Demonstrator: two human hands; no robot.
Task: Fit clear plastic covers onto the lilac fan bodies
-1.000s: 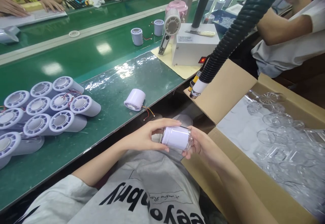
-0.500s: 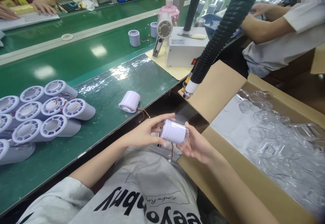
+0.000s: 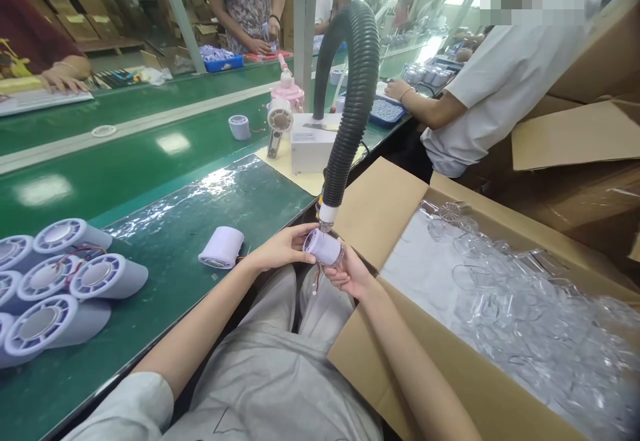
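Note:
Both my hands hold one white cylindrical fan housing (image 3: 324, 247) with red wires dangling under it, out in front of my lap. My left hand (image 3: 280, 248) grips its left end, my right hand (image 3: 349, 272) cups its right end, where a clear cap sits. The housing is right under the white nozzle (image 3: 326, 215) of a black ribbed hose (image 3: 353, 101). Another white housing (image 3: 221, 246) lies on its side on the green bench (image 3: 165, 154) to the left of my hands.
Several white housings (image 3: 55, 288) are stacked at the bench's left. An open cardboard box (image 3: 390, 208) of clear plastic parts (image 3: 525, 294) stands at my right. A white machine box (image 3: 310, 151) and a small fan (image 3: 280, 118) stand behind the hose. A co-worker's arm (image 3: 425, 104) reaches over the bench at the right; other people work across it.
My hands have lifted the housing away from my lap, up to the hose nozzle. My head has tilted up, so more of the room shows.

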